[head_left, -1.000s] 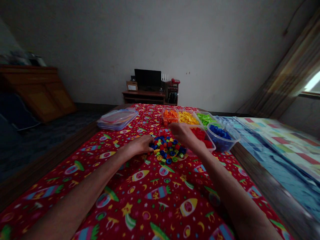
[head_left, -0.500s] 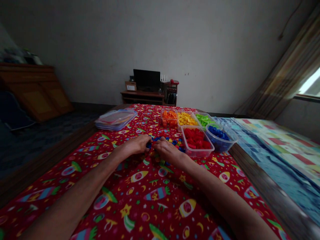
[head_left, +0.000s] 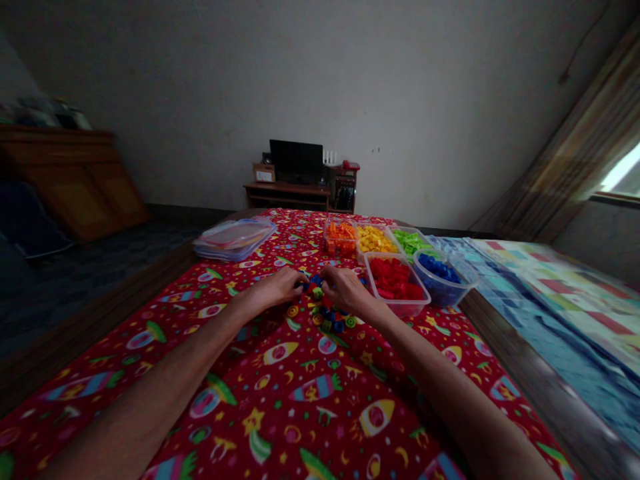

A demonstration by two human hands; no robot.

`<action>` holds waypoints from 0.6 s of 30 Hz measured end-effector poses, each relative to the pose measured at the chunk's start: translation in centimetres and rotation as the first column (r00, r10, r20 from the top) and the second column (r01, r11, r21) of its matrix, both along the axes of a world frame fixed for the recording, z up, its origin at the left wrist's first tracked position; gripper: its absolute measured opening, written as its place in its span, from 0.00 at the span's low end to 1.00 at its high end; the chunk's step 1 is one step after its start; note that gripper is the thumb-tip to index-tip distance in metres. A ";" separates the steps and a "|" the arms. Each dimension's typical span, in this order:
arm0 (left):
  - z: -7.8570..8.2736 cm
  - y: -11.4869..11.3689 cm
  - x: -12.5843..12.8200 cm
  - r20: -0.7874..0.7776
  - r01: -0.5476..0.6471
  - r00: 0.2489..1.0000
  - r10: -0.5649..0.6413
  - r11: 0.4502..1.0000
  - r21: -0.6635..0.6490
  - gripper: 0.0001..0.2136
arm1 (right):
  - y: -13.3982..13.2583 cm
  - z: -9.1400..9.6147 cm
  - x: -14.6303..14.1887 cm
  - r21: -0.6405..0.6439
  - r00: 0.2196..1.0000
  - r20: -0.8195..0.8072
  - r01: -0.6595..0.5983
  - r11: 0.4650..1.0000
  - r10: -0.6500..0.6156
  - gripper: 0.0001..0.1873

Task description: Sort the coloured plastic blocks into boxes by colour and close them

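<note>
A small loose pile of mixed plastic toy pieces (head_left: 327, 319) in blue, red, yellow and green lies on the red patterned tablecloth (head_left: 277, 393). At its left edge my left hand (head_left: 283, 287) has its fingers curled together, with dark blue showing by the fingertips. My right hand (head_left: 346, 291) reaches over the pile from the right, fingers bent down and closed among the pieces. What either hand grips is hidden by the fingers. Just right of my right hand stands a clear tub of red pieces (head_left: 397, 280).
Beside the red tub sits a round tub of blue pieces (head_left: 437, 268). Behind are tubs of orange (head_left: 342, 233), yellow (head_left: 376, 241) and green pieces (head_left: 409, 241). Stacked clear lids (head_left: 235, 240) lie at the far left. A bed (head_left: 565, 293) adjoins the table's right side.
My right hand has shifted slightly up and right, uncovering more of the pile's near side. My left hand has drawn slightly left, widening the gap between the hands.
</note>
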State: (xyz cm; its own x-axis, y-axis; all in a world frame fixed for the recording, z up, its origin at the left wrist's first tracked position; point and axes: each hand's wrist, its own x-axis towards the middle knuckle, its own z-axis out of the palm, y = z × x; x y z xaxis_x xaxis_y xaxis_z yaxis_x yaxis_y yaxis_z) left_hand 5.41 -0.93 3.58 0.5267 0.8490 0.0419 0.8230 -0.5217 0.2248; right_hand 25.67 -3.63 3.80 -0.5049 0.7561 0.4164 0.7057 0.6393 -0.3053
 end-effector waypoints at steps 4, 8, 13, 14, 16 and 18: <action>0.2 0.4 -0.2 0.123 -0.013 0.992 0.015 1.000 -0.020 0.13 | 0.5 0.3 -0.5 -0.163 0.985 -0.173 -0.005 0.987 -0.023 0.13; 0.5 1.1 0.2 0.406 -0.107 0.909 0.091 0.994 0.018 0.17 | 0.8 0.5 -1.2 -0.436 0.881 -0.444 -0.056 0.898 -0.160 0.11; 1.6 -0.5 2.7 0.572 -0.152 0.817 0.071 0.984 0.095 0.25 | 0.4 0.7 -1.9 -0.668 0.524 -0.733 -0.433 0.605 -0.433 0.08; 1.8 -1.0 3.1 0.551 -0.139 0.833 0.051 0.983 0.118 0.26 | 0.3 0.7 -1.9 -0.630 0.454 -0.776 -0.518 0.578 -0.438 0.08; 2.2 -1.8 3.8 0.485 -0.091 0.874 -0.010 0.979 0.183 0.27 | 0.2 0.7 -1.7 -0.590 0.384 -0.806 -0.592 0.549 -0.451 0.09; 2.5 -2.0 3.7 0.423 -0.057 0.905 -0.055 0.967 0.247 0.27 | 0.2 0.6 -1.5 -0.619 0.410 -0.784 -0.566 0.545 -0.465 0.09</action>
